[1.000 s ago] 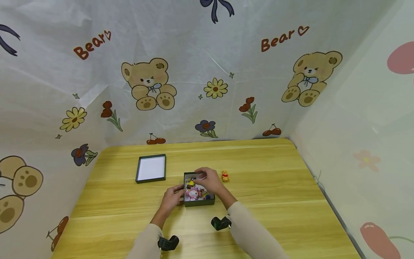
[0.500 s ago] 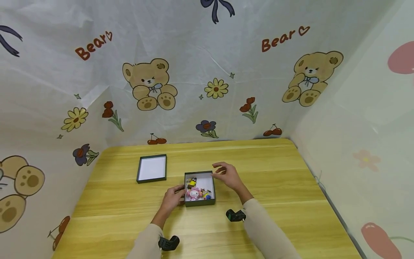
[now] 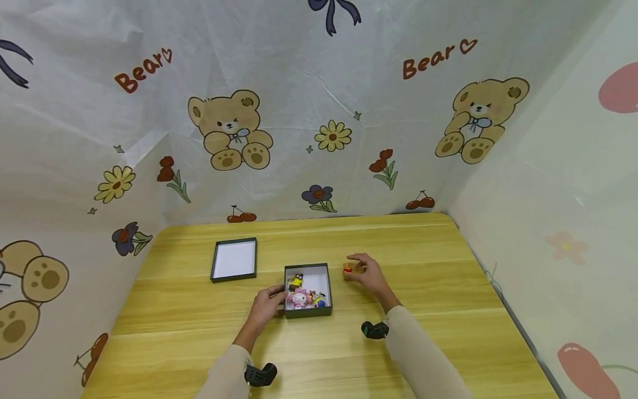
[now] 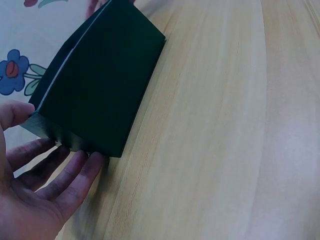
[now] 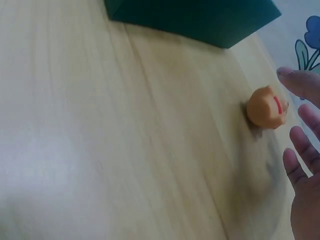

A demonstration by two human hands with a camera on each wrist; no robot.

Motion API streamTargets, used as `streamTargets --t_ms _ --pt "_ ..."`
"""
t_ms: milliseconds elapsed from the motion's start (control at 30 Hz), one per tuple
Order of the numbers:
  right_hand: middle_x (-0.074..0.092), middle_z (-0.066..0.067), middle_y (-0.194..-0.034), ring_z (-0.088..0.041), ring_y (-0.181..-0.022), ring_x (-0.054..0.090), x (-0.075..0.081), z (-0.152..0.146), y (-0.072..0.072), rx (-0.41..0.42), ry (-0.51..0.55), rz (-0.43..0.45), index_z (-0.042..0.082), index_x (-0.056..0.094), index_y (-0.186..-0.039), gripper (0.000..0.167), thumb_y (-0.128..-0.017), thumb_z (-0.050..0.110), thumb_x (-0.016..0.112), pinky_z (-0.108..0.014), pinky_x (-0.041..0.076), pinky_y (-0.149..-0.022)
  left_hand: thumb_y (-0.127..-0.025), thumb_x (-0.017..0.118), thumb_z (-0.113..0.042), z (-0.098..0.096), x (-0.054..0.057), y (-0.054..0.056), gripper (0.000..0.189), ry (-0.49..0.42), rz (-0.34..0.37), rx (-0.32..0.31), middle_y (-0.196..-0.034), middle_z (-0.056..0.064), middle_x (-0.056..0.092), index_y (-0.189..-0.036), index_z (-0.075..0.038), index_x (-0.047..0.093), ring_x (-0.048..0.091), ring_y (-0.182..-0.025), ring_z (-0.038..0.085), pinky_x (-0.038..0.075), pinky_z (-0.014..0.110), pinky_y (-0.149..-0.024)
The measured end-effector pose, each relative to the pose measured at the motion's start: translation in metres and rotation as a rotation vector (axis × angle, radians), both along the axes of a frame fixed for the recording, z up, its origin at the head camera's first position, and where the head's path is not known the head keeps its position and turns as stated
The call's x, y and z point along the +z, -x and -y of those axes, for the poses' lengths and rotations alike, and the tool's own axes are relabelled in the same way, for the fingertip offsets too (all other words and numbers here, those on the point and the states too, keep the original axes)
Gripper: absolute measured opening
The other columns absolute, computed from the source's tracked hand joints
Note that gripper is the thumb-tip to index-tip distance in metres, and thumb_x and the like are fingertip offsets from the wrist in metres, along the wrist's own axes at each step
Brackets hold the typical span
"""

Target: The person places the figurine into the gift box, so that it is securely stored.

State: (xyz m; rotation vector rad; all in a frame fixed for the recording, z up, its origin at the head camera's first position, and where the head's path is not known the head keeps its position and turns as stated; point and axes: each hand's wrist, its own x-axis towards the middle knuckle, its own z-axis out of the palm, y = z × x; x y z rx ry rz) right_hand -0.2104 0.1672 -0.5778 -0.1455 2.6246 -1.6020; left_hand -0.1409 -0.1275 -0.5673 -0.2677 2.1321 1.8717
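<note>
- Head view: your right hand [image 3: 369, 274] is low over the wooden table [image 3: 438, 310], to the right of the dark green box [image 3: 308, 313], its thumb and fingers parted about a small orange-and-red bear figurine [image 5: 265, 108]
- That bear figurine is on the table, apart from the box's right wall; your right wrist view shows gaps between it and your fingertips, so this hand is unclenched and grasping nothing
- Your left hand [image 3: 267, 306] rests against the box's left wall, the thumb at the rim and the other fingertips on the side, all loosely extended and touching rather than clasping
- Within the box you have three more figurines on the white floor: a yellow figurine [image 3: 296, 282] at the left, a pink figurine [image 3: 299, 299] just nearer you, and a yellow-and-blue figurine [image 3: 318, 300] beside the pink one, towards the near right corner
- Farther from you and left of the box lies a shallow tray [image 3: 234, 259], dark-edged and white inside
- Your beige sleeves [image 3: 418, 354] each have a black device [image 3: 375, 330] at the wrist
- Beyond the table's far edge, you face a pale backdrop [image 3: 284, 61] printed with bears, flowers and cherries
</note>
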Motion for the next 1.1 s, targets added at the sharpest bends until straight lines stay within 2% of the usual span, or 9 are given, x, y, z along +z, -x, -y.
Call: streamTargets --t_ms 167,433,700,900,1100 --pt "0.055 -0.011 -0.104 -0.025 -0.094 0.049 -0.007 -0.002 0.001 -0.018 -0.004 0.092 0.009 0.061 -0.126 0.055 -0.076 0.001 0.08 -0.035 0.045 -0.081 -0.098 0.054 -0.018 0.0 0.0 0.0 0.047 0.006 0.004 0.003 -0.124 0.028 0.058 -0.133 0.013 0.048 0.063 -0.103 0.03 0.057 0.041 -0.078" --pt "0.055 -0.011 -0.102 -0.025 -0.094 0.049 -0.01 -0.004 0.004 0.019 -0.001 0.127 0.007 0.06 -0.127 0.058 -0.074 -0.006 0.078 -0.035 0.047 -0.083 -0.098 0.054 -0.018 0.0 -0.002 0.0 0.047 0.019 0.016 0.005 -0.126 0.029 0.056 -0.134 0.011 0.048 0.063 -0.105 0.031 0.057 0.041 -0.078" --pt "0.056 -0.012 -0.104 -0.026 -0.093 0.05 -0.012 -0.006 0.006 0.046 -0.064 0.092 0.003 0.062 -0.123 0.052 -0.074 -0.006 0.077 -0.037 0.047 -0.081 -0.098 0.054 -0.02 0.0 -0.003 0.002 0.049 0.017 0.011 0.002 -0.126 0.029 0.056 -0.135 0.012 0.047 0.063 -0.104 0.031 0.057 0.042 -0.078" --pt "0.057 -0.01 -0.1 -0.024 -0.092 0.051 -0.013 -0.004 0.007 0.023 -0.082 0.104 0.006 0.063 -0.122 0.052 -0.074 -0.005 0.078 -0.037 0.047 -0.082 -0.098 0.054 -0.019 0.0 -0.003 0.002 0.049 0.015 0.011 0.0 -0.126 0.03 0.056 -0.134 0.012 0.047 0.063 -0.103 0.031 0.057 0.042 -0.078" --pt "0.055 -0.01 -0.09 -0.023 -0.084 0.049 -0.01 -0.001 0.004 0.006 -0.089 0.091 0.004 0.063 -0.121 0.049 -0.075 -0.002 0.079 -0.034 0.045 -0.076 -0.098 0.055 -0.018 0.0 -0.003 0.002 0.048 0.008 0.007 0.004 -0.123 0.029 0.058 -0.134 0.012 0.048 0.064 -0.101 0.029 0.057 0.041 -0.078"
